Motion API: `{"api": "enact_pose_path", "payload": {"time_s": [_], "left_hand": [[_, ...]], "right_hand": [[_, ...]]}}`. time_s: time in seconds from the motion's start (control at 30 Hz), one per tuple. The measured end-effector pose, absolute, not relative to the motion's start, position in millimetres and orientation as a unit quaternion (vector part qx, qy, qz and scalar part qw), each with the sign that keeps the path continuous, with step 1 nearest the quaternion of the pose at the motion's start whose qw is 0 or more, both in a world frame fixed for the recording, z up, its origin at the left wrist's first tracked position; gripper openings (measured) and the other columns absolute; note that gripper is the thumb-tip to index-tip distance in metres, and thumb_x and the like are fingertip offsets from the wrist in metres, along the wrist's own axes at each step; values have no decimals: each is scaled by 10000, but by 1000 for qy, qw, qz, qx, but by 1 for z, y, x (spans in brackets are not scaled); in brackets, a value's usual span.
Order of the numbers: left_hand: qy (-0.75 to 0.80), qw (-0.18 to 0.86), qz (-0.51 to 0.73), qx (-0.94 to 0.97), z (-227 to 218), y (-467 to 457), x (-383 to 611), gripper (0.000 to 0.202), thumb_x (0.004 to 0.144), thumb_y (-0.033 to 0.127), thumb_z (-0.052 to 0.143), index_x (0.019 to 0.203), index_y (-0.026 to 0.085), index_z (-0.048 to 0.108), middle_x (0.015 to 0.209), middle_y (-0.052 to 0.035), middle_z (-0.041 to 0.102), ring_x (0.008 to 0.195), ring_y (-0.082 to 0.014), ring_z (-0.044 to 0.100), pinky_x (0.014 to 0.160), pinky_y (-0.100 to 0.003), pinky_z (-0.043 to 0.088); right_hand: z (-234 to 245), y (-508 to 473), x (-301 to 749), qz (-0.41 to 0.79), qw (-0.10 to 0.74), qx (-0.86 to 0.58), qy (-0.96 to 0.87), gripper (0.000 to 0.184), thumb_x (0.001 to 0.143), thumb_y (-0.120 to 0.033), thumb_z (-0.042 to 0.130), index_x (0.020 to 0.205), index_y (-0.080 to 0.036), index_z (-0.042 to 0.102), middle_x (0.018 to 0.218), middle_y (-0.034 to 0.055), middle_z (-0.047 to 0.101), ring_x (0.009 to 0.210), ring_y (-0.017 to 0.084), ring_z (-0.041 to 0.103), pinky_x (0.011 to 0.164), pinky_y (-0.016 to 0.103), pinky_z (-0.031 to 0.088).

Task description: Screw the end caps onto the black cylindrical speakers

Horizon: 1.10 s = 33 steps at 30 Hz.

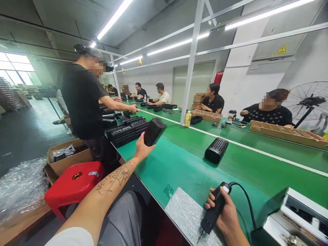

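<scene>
**A:** What is the left hand (pixel 143 147) doing, mid-frame?

**B:** The arm is stretched far out, and the fingers are clamped on the lower end of a black casing (pixel 154 131). It is held tilted in the air, just beside the stack of black parts (pixel 126 130). The reach looks long because that stack sits well up the green table (pixel 179 164).

**A:** And the right hand (pixel 227 215)?

**B:** It's at the bottom right, fist closed round an electric screwdriver (pixel 214 210) with the bit pointing down at the grey foam pad (pixel 186 213). The cable (pixel 246 200) loops off behind the wrist. I'd guess the pad is there to spare parts from scratches.

**A:** Anything else near?

**B:** A grilled casing (pixel 216 149) lies alone on the table, well apart from both hands. At the left, a standing person in a black shirt (pixel 82 99) reaches over the table. A red stool (pixel 73 182) and a cardboard box (pixel 67 160) sit below.
</scene>
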<state>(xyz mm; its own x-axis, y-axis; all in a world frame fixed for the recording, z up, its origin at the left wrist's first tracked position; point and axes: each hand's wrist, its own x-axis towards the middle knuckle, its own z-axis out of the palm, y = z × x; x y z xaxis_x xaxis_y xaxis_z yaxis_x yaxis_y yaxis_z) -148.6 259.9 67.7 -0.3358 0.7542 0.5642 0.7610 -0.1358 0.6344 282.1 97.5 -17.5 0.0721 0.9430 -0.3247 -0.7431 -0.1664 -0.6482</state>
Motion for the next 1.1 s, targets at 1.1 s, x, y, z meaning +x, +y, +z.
{"api": "enact_pose_path", "payload": {"time_s": [1.1], "left_hand": [[-788, -120, -478, -369, 16, 299, -263, 1101, 1050, 385, 861, 1927, 134, 245, 1913, -346, 464, 1828, -469, 503, 1491, -587, 467]], "right_hand": [[-5, 95, 284, 665, 614, -419, -74, 467, 748, -453, 988, 1056, -219, 726, 748, -47, 584, 563, 133, 532, 504, 308, 571]]}}
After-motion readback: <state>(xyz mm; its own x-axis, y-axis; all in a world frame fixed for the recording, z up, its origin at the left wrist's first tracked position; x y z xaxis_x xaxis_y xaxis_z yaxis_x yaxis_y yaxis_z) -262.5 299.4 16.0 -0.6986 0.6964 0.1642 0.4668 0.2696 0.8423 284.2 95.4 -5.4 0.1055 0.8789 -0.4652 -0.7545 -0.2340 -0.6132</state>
